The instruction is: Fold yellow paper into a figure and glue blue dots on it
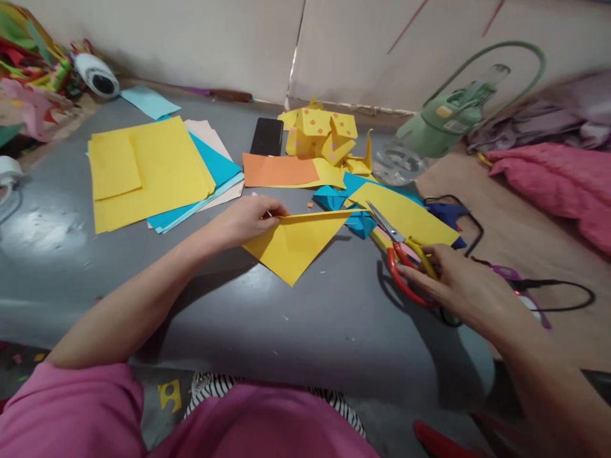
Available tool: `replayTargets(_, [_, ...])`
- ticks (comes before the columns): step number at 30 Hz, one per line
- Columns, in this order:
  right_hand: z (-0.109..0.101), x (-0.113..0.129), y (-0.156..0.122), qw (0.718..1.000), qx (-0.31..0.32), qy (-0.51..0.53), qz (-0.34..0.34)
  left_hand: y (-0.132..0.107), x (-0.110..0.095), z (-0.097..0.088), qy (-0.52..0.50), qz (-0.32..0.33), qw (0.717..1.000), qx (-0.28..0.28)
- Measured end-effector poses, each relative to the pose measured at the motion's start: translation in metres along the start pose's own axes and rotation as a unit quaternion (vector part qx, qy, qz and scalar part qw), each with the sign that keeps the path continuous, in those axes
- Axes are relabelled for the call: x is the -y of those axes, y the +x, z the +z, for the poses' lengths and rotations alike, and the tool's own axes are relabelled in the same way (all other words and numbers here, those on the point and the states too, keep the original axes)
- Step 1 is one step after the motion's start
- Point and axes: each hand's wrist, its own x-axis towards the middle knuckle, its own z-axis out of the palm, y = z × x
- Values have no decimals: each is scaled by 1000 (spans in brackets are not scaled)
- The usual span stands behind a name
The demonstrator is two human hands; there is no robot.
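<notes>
Left hand (252, 219): centre of the frame, thumb and fingers pinched closed on the paper's upper left, presumably to keep its layers together.
Paper (296, 251): yellow, folded, at the centre, one corner pointing to the bottom; it extends rightward from the left fingertips, its right corner beyond the grip, by the scissors' tips; contact there is unclear.
Right hand (465, 283): right of centre, curled round the handles, seemingly for control of the blades.
Scissors (398, 236): angled up and left; blade gap hard to tell.
Stack (167, 172): upper left, probably set aside for working room.
</notes>
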Motion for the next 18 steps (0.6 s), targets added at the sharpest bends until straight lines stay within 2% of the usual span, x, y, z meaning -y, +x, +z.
replayTargets(2, [5, 1, -1, 997, -37, -69, -22, 3, 4, 2, 43, 26, 999, 7])
replayTargets(4, [12, 7, -5, 983, -120, -111, -81, 6, 6, 4, 76, 46, 996, 18])
replayTargets(6, [22, 20, -8, 951, -228, -119, -173, 7, 7, 5, 94, 54, 994, 29])
replayTargets(7, [27, 30, -9, 926, -267, -105, -245, 7, 7, 5, 96, 50, 994, 31])
replayTargets(9, [38, 53, -7, 875, -275, -79, -390, 6, 6, 3, 85, 36, 995, 30])
replayTargets(11, [47, 75, -3, 827, -292, -87, -472, 5, 5, 1, 68, 22, 997, 26])
replayTargets(13, [52, 90, 3, 799, -322, -104, -497, 4, 5, -1, 53, 25, 998, 33])
replayTargets(16, [55, 99, 11, 763, -338, -113, -540, 5, 5, 0, 37, 43, 997, 56])
replayTargets(18, [58, 99, 17, 758, -319, -81, -564, 5, 5, 3, 45, 51, 996, 61])
